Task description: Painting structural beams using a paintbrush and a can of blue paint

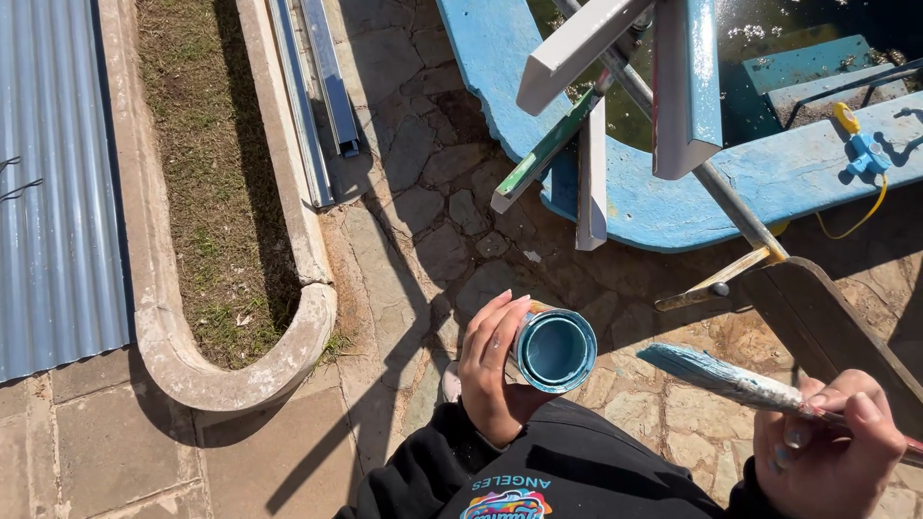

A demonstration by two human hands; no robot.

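A big blue boat (673, 207) lies on the stone ground (423, 221), up ahead of both hands. Nearer, the left hand (490, 370) is curled around the side of a small round paint can (555, 349) full of blue paint. The right hand (827, 452) is closed on a paintbrush (731, 382). The brush points left, its blue bristles just beside the can.

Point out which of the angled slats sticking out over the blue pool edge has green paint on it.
It is the lowest-left slat, slanting down toward the stone paving, with a green face and white end. The others are white, grey-white or blue-edged.
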